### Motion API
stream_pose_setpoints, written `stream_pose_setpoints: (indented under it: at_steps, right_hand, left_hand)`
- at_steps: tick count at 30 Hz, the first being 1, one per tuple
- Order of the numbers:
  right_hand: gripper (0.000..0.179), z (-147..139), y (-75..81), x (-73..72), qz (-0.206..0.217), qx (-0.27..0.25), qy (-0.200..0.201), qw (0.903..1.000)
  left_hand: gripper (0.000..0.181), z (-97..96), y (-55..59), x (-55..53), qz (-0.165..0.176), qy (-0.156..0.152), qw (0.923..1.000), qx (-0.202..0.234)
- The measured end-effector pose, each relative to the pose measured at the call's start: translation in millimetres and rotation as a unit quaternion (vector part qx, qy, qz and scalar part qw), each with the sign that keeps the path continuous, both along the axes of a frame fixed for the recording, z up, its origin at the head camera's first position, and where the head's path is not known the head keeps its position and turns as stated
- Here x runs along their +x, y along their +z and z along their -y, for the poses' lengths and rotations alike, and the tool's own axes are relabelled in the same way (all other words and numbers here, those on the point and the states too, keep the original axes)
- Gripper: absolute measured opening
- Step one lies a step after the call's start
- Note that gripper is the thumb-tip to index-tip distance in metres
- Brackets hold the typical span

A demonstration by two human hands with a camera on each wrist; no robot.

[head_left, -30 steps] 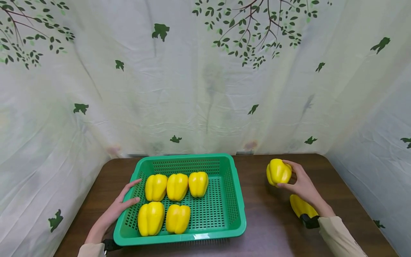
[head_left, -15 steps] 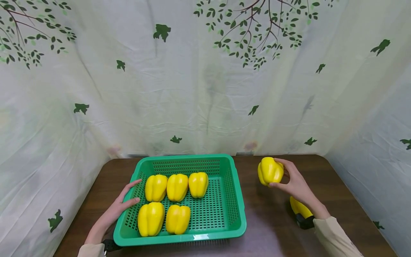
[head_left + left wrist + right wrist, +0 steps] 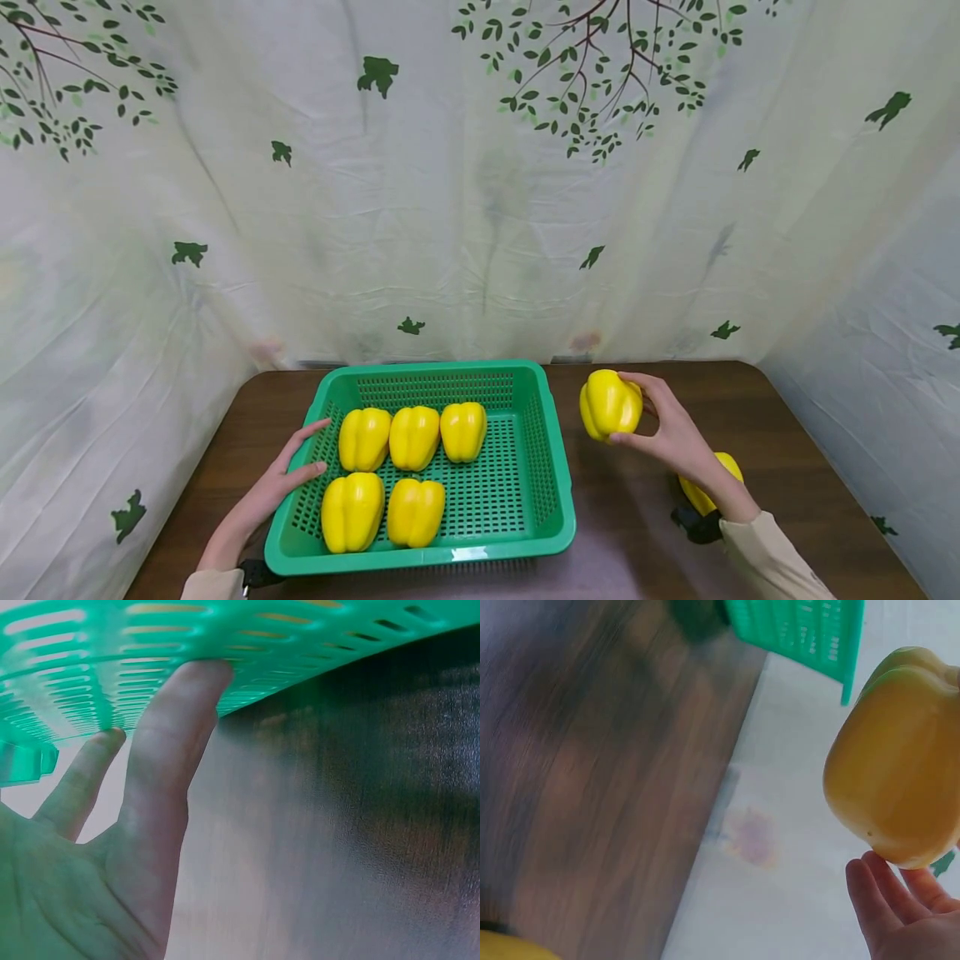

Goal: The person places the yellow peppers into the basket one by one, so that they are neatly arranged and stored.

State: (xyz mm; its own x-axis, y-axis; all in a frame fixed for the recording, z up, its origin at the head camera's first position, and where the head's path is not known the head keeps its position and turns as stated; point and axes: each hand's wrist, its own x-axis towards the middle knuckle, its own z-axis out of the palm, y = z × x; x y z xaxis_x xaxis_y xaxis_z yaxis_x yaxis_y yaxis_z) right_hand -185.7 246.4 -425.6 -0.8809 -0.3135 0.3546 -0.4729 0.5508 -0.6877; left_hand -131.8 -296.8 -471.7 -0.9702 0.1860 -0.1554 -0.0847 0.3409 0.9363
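Observation:
Thumb and fingertips of my right hand (image 3: 671,429) grip a yellow bell pepper (image 3: 609,406), held above the table to the right of the basket. Seen from the right wrist, the pepper (image 3: 900,761) is tilted, with the fingers beneath its lower end. A green perforated basket (image 3: 498,552) holds several yellow bell peppers (image 3: 415,437), three in the back row and two in front (image 3: 352,512). At the basket's left side, my left hand (image 3: 273,483) has thumb and index finger extended across the rim. The left wrist view shows straight digits against the mesh wall (image 3: 150,671).
Another yellow object (image 3: 701,492) lies on the brown table (image 3: 615,533), partly hidden behind my right forearm and a black wrist strap. A pale cloth (image 3: 480,208) with leaf prints hangs behind the table and along both sides.
My right hand has carried the bell pepper leftward, closer to the basket, uncovering and covering different parts of the yellow object behind the forearm. The left hand and basket keep their places.

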Motion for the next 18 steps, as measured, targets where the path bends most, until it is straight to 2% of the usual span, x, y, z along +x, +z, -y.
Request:
stream_pose_setpoints:
  at_steps: [4, 10, 12, 16, 18]
  right_hand:
    - [0.082, 9.9, 6.9, 5.0, -0.014, -0.001, 0.012, 0.9998]
    - [0.076, 30.7, 33.6, 21.9, -0.018, -0.01, 0.034, 0.9992]
    - [0.074, 36.7, 40.6, 26.1, -0.015, -0.005, 0.037, 0.9992]
    - [0.075, 44.4, 41.3, 27.7, -0.013, 0.001, 0.047, 0.9988]
    - [0.077, 46.5, 34.6, 25.0, -0.012, -0.001, 0.054, 0.9985]
  left_hand:
    - [0.061, 0.2, 0.2, -0.3, -0.007, -0.004, 1.0, -0.004]
    - [0.06, 1.5, -1.8, -0.6, -0.037, -0.014, 0.999, -0.022]
    - [0.06, 1.6, -2.4, -0.3, -0.038, -0.012, 0.999, -0.022]
    - [0.06, 2.0, -2.9, -0.2, -0.035, -0.011, 0.9991, -0.02]
    - [0.06, 2.0, -2.8, -0.1, -0.034, -0.01, 0.9992, -0.018]
